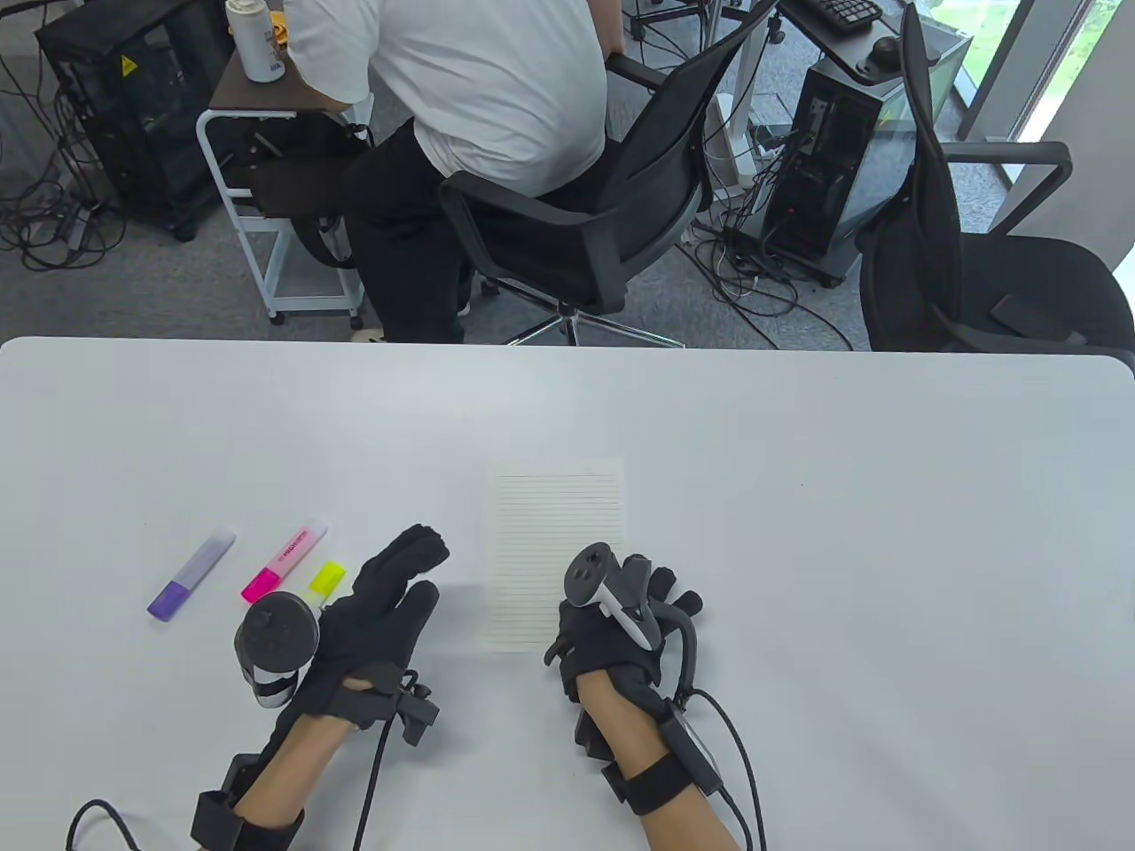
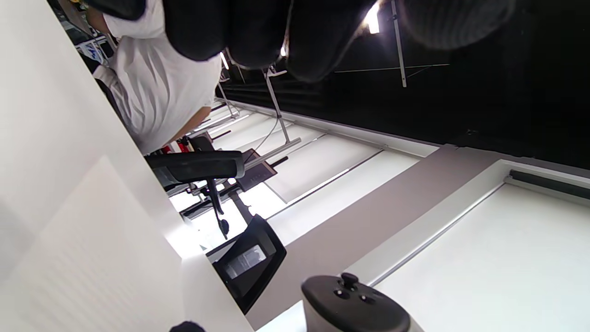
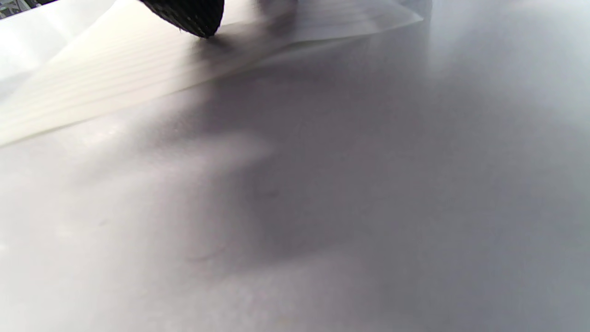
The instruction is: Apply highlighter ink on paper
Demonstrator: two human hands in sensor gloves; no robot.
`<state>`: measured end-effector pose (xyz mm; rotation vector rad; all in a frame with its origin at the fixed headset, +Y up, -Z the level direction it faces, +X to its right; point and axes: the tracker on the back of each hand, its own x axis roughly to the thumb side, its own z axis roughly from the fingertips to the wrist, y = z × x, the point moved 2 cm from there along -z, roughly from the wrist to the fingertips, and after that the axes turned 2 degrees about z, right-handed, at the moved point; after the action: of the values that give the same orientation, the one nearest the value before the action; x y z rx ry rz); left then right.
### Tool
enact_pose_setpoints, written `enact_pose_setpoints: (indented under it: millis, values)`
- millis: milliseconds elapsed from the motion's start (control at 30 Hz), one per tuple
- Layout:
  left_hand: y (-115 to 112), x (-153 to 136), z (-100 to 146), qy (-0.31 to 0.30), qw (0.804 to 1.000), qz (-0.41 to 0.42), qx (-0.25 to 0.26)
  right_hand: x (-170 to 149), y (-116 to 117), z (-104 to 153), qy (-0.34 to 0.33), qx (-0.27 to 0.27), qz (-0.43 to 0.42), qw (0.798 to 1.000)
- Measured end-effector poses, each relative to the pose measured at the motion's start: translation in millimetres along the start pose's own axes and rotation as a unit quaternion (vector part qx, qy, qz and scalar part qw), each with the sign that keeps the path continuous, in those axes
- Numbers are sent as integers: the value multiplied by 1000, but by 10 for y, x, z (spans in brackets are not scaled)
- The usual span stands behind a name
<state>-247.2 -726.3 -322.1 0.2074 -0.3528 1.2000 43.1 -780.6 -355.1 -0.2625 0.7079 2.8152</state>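
Note:
A lined sheet of paper (image 1: 554, 532) lies flat on the white table (image 1: 798, 496). Three highlighters lie left of it: purple (image 1: 191, 574), pink (image 1: 284, 560) and a yellow one (image 1: 326, 578), partly hidden by my left hand. My left hand (image 1: 417, 567) lies with fingers stretched out between the highlighters and the paper, holding nothing. My right hand (image 1: 652, 589) rests at the paper's lower right corner, holding nothing. In the right wrist view one fingertip (image 3: 189, 16) touches the paper (image 3: 115, 87). In the left wrist view the paper (image 2: 92, 258) lies beside my fingers (image 2: 258, 32).
A seated person in a white shirt (image 1: 470, 80) and two black office chairs (image 1: 966, 266) are beyond the table's far edge. The table's right half is bare white surface. Glove cables (image 1: 736, 753) trail off the near edge.

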Motion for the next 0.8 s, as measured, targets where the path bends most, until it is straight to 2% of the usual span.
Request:
enact_pose_setpoints:
  millis: [133,233,300,333,433,600,800]
  values:
    - [231,24,-28,51,997,-58,6,-30,-211,166,-26,-45,-46,998]
    - [491,80,-17,92,982,-160,40,-75,-399,329,-69,-84,-90,990]
    - [643,73,-1,141,957,-248,46,-112,-448,400,-111,-95,-133,980]
    - [710,33,3,176,936,-302,33,-132,-451,431,-145,-99,-161,971]
    - [759,-116,-15,233,895,-380,3,-169,-420,473,-177,-109,-195,958]
    - [591,-384,-94,295,825,-478,-61,-152,-378,452,-196,-92,-222,951]
    - [367,-590,-178,325,765,-544,-111,-129,-343,444,-207,-82,-224,949]
